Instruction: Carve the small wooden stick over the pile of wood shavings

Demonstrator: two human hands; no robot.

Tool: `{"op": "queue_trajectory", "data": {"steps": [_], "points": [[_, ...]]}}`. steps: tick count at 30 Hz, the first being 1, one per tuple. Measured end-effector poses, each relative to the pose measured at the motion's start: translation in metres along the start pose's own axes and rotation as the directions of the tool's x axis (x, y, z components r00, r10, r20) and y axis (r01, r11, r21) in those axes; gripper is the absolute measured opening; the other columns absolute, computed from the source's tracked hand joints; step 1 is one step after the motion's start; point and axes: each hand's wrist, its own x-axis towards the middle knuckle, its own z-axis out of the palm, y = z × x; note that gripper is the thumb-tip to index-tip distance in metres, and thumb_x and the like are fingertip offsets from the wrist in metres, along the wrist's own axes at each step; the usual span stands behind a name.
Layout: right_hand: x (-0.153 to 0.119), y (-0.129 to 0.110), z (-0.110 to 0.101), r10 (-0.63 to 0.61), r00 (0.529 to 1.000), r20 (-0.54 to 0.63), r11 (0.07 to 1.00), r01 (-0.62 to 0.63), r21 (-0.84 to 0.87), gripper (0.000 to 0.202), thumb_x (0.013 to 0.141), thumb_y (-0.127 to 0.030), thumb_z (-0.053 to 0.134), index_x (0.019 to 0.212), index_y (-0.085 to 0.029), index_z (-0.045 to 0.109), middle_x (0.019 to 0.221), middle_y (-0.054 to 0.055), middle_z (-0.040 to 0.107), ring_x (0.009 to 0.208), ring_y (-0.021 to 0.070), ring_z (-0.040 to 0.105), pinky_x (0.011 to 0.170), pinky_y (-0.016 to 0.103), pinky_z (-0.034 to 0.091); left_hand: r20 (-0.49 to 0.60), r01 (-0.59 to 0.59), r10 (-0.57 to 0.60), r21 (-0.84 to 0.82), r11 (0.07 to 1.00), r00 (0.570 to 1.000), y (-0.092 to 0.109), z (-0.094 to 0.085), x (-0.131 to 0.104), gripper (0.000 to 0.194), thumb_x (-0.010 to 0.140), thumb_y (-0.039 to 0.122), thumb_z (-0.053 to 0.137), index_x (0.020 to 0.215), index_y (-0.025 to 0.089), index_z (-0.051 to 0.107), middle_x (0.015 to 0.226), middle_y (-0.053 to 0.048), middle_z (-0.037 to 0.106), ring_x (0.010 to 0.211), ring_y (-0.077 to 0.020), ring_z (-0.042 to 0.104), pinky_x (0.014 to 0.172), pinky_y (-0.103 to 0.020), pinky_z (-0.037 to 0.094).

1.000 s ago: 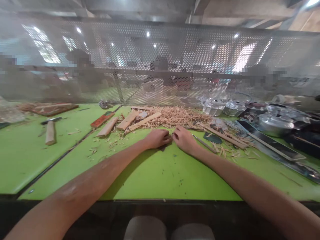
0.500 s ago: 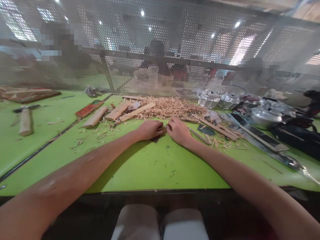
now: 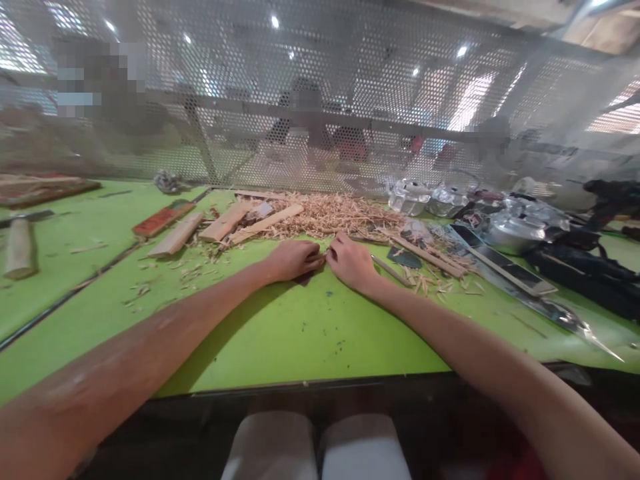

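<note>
My left hand and my right hand rest on the green table, fingertips meeting. Both hands have curled fingers pinching a small thin pale piece between them; most of it is hidden. A dark scrap lies under the left hand's edge. A thin stick lies on the table just right of my right hand. Right behind the hands is a pile of wood shavings.
Wooden slats and a red flat piece lie at the back left, a wooden handle far left. Metal pots, a long flat strip and a black bag crowd the right. A perforated metal screen closes the back, with people behind it.
The view has tipped down and shifted, so everything sits a little higher and further left in the picture. My hands stay together at the same spot on the table.
</note>
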Motion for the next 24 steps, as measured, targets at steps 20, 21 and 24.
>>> {"op": "queue_trajectory", "data": {"steps": [20,21,24], "points": [[0.007,0.013,0.003,-0.027,0.999,-0.017,0.984,0.03,0.175,0.02,0.122,-0.011,0.069,0.107,-0.019,0.08,0.127,0.016,0.08,0.107,0.0268,0.077,0.1,0.041,0.064,0.003,0.025,-0.025,-0.048,0.999,1.0,0.002,-0.002,-0.001,0.031,0.124,0.04,0.065,0.1,0.022,0.072,0.106,-0.014,0.085,0.091,-0.0253,0.074,0.079,-0.034,0.047],[0.007,0.013,0.003,-0.032,0.999,-0.014,0.983,0.035,0.181,0.02,0.122,-0.012,0.069,0.106,-0.019,0.079,0.126,0.015,0.08,0.107,0.0267,0.077,0.1,0.041,0.064,0.001,0.025,-0.025,-0.047,0.999,1.0,0.003,-0.002,-0.001,0.031,0.124,0.041,0.064,0.1,0.022,0.072,0.107,-0.014,0.086,0.092,-0.0256,0.075,0.079,-0.034,0.047],[0.007,0.012,0.004,-0.033,0.999,-0.011,0.98,0.035,0.198,0.021,0.123,-0.013,0.069,0.105,-0.02,0.078,0.124,0.014,0.079,0.105,0.0264,0.076,0.098,0.041,0.064,-0.003,0.021,-0.021,-0.046,0.999,1.0,0.003,-0.002,0.0,0.034,0.128,0.04,0.058,0.102,0.022,0.073,0.11,-0.014,0.086,0.095,-0.0258,0.077,0.08,-0.034,0.048]]}}
